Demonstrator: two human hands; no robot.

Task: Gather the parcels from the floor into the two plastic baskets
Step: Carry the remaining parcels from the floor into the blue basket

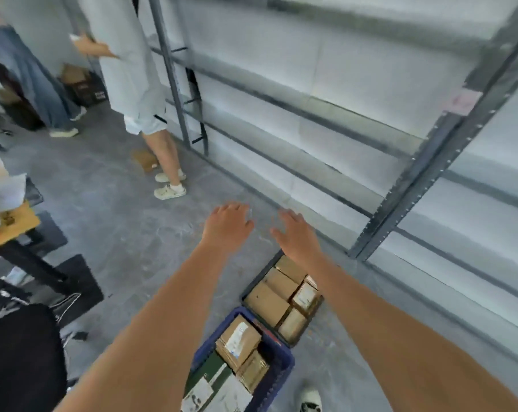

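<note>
Head view, one frame, some motion blur.

Your left hand and right hand are both stretched forward over the grey floor, palms down, near each other but apart. Fingers of both hands are straight and loosely spread; they hold nothing and touch nothing.

Two baskets sit on the floor below your arms. The blue basket is nearest you, packed with brown parcels, a dark green one and white-labelled ones. The dark basket lies just beyond it, corner to corner, close to the shelf frame, filled with brown cartons. Your right forearm crosses over its far edge.

One flat brown parcel lies on the floor well ahead, just beside the feet of a person in pale shorts.

A grey metal shelf rack runs along your right side. A second person in jeans stands far left. A yellow-topped desk with papers is at the left edge. Your shoe shows at the bottom.
</note>
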